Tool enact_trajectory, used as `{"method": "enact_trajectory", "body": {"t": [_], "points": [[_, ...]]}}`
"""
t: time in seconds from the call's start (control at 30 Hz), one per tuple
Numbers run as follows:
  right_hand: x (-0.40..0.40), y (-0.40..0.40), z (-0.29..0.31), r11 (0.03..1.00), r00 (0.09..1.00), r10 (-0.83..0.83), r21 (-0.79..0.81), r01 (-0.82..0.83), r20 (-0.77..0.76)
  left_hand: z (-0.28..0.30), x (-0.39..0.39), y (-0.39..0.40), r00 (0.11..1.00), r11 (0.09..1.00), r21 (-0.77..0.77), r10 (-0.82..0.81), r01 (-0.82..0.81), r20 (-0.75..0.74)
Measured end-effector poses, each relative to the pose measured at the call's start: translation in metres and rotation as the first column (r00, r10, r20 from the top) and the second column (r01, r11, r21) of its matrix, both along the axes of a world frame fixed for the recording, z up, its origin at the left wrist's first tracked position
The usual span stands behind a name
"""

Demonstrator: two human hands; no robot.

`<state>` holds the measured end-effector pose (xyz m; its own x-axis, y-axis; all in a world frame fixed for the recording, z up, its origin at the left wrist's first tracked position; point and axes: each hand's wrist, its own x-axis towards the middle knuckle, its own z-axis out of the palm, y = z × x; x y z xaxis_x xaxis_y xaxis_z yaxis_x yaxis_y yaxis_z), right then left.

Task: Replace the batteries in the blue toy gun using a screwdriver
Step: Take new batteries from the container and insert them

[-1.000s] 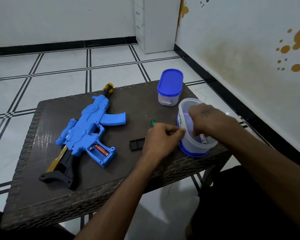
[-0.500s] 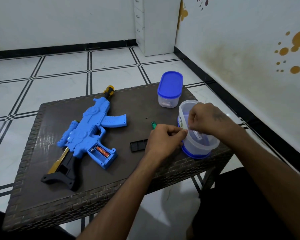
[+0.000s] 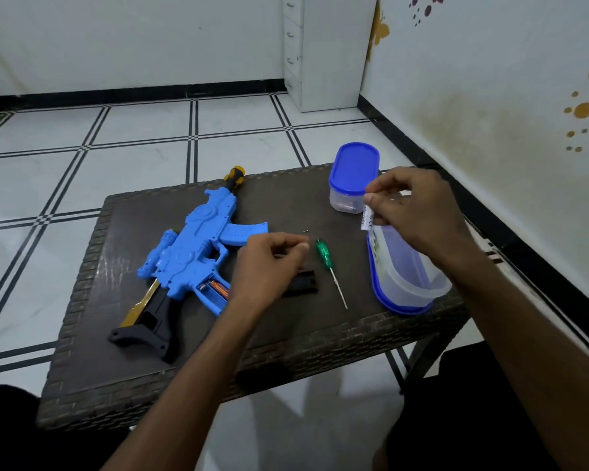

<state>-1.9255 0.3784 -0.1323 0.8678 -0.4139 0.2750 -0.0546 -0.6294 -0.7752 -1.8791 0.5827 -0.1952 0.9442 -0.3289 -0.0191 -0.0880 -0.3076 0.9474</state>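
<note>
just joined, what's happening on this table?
A person is mid battery swap on the blue plastic toy gun, which lies on the dark woven table with its grip compartment open and an orange battery inside. The right hand pinches a small white battery above the open clear container with a blue base. The left hand, fingers curled, hovers over the black compartment cover. The green-handled screwdriver lies beside it, untouched.
</note>
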Motion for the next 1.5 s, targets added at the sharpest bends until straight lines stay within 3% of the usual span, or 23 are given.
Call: {"method": "enact_trajectory", "body": {"t": [0.17, 0.33, 0.43, 0.5, 0.8, 0.93, 1.13, 1.5], "points": [[0.013, 0.052, -0.010, 0.951, 0.983, 0.184, 0.254, -0.176, -0.007, 0.003, 0.013, 0.055, 0.984, 0.987, 0.018, 0.158, -0.160, 0.088], [0.028, 0.114, -0.034, 0.918, 0.951, 0.307, 0.274, -0.287, -0.034, -0.006, 0.027, 0.113, 0.931, 0.920, 0.214, 0.277, -0.329, 0.239], [0.034, 0.141, -0.046, 0.913, 0.933, 0.357, 0.231, -0.337, -0.049, -0.018, 0.034, 0.138, 0.945, 0.821, 0.502, 0.130, -0.273, 0.301], [0.038, 0.157, -0.053, 0.900, 0.917, 0.396, 0.222, -0.376, -0.054, -0.026, 0.035, 0.150, 0.965, 0.784, 0.588, 0.054, -0.200, 0.256], [0.045, 0.176, -0.070, 0.879, 0.870, 0.469, -0.011, -0.476, -0.149, -0.034, 0.038, 0.154, 0.967, 0.793, 0.567, 0.106, -0.223, 0.231], [0.047, 0.177, -0.071, 0.771, 0.807, 0.519, -0.253, -0.584, -0.282, -0.034, 0.034, 0.152, 0.959, 0.784, 0.571, 0.106, -0.243, 0.263], [0.049, 0.176, -0.072, 0.659, 0.761, 0.575, -0.380, -0.649, -0.302, -0.034, 0.033, 0.152, 0.953, 0.783, 0.564, 0.120, -0.263, 0.278], [0.056, 0.169, -0.062, 0.588, 0.657, 0.617, -0.301, -0.751, -0.434, -0.033, 0.034, 0.152, 0.961, 0.781, 0.577, 0.107, -0.240, 0.255]]}}
